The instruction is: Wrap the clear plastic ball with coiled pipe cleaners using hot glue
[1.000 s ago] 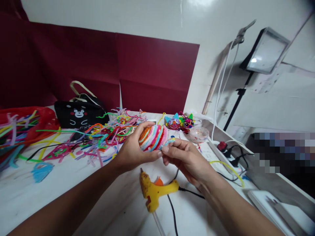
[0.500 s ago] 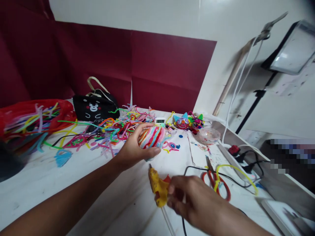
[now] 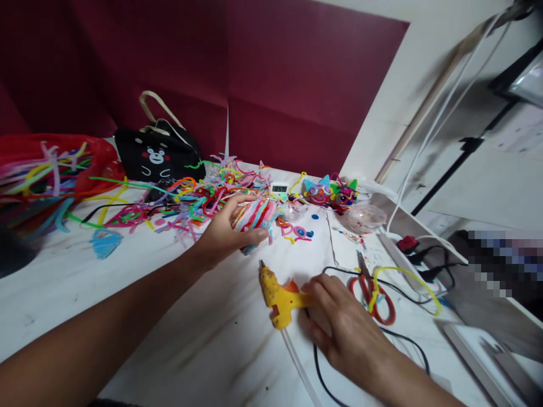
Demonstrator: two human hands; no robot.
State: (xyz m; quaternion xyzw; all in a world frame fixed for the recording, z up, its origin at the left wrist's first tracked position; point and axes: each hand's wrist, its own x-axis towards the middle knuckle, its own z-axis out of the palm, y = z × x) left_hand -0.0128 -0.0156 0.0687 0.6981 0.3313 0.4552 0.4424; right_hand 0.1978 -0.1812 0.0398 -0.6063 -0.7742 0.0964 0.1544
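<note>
My left hand [image 3: 229, 229] is wrapped around a rounded ball [image 3: 254, 216] covered in striped pipe cleaners of orange, red, white and blue, just above the table. Lower right, my right hand [image 3: 335, 322] has its fingers closed round the handle end of a yellow hot glue gun [image 3: 278, 299]. The gun's nozzle points away from me, below the ball and apart from it. A clear glue stick [image 3: 299, 362] sticks out of its back, and a black cord runs beside it.
Loose pipe cleaners [image 3: 203, 198] are heaped behind my left hand, near a black bear bag [image 3: 159, 152]. Two cat-faced ornaments [image 3: 319, 189], a small digital clock [image 3: 279, 189] and a clear bowl [image 3: 367, 217] stand at the back. Red-handled scissors [image 3: 371, 291] and a power strip [image 3: 409, 271] lie right.
My view has tilted down. My right hand has slid back along the glue gun, so more of its handle shows. My left hand keeps hold of the striped ball.
</note>
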